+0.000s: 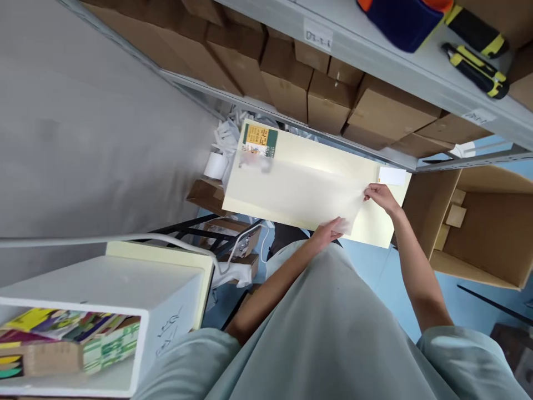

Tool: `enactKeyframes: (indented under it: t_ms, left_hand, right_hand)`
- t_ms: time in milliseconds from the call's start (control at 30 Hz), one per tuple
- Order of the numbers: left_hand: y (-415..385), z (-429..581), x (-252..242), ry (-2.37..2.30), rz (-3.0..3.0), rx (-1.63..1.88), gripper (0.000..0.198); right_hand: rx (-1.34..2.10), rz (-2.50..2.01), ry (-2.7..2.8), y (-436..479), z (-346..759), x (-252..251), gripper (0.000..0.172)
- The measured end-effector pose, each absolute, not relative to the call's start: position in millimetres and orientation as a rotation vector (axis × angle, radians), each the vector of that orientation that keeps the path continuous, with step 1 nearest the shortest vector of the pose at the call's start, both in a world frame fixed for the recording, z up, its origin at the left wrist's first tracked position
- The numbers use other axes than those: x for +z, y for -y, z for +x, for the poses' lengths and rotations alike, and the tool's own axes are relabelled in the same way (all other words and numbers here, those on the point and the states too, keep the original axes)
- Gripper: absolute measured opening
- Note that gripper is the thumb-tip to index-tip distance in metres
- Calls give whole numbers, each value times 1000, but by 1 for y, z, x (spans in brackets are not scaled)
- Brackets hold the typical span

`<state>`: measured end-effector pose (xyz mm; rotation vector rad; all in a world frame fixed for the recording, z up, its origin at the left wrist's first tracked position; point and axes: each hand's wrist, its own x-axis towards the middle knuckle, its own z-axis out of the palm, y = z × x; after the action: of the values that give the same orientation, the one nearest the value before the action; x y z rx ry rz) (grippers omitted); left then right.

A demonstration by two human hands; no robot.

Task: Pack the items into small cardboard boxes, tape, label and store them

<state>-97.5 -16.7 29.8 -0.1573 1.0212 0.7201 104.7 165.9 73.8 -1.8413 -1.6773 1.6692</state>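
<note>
A long frosted, see-through plastic sheet or bag (pixel 300 189) stretches over a cream tabletop (pixel 333 150). With fingers pinched, my right hand (pixel 381 197) grips its right end, just in front of a small white card (pixel 392 176). My left hand (pixel 328 233) holds the near edge close to the same end; its fingertips show faintly through the film. At the far left of the tabletop lies a green and yellow printed item (pixel 260 141). The film's blurred left end reaches over its lower part.
Above the table runs a metal shelf (pixel 266 8) holding a utility knife (pixel 477 69); brown cardboard boxes (pixel 328 94) stand underneath. An open carton (pixel 487 228) is at right. A white foam box (pixel 166 311) with colourful packets sits lower left, near a pale cable (pixel 158 238).
</note>
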Motion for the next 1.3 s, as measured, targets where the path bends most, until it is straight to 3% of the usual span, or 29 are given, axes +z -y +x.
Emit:
enactKeyframes:
  t_ms: [233, 500, 600, 700, 833, 1067, 1167, 1300]
  left_hand:
    - [17, -97, 7, -1083, 208, 220, 49]
    - [-16, -235, -9, -1768, 617, 537, 13]
    - [-26, -278, -30, -1963, 885, 532, 24]
    - [-24, -294, -51, -1937, 1143, 418, 29]
    - [-16, -296, -67, -1924, 1244, 396, 30]
    - [-18, -315, -74, -1744, 1037, 540, 20]
    - [-20, -336, -74, -1665, 949, 531, 7]
    - [-29, -389, -69, -1752, 908, 559, 18]
  right_hand:
    - [1587, -2215, 1686, -157, 125, 19, 20]
    - [1296, -2476, 1820, -151, 110, -9, 11]
    - [1160, -2609, 1858, -149, 101, -5, 3]
    - [1046, -2742, 1883, -144, 82, 5, 10]
    - [1036, -2569, 2003, -130, 14, 19, 20]
    - [1428, -1888, 2292, -126, -198, 19, 24]
    - [1446, -1902, 2330, -140, -269, 4, 28]
    - [1384, -2208, 2223, -153, -304, -16, 26]
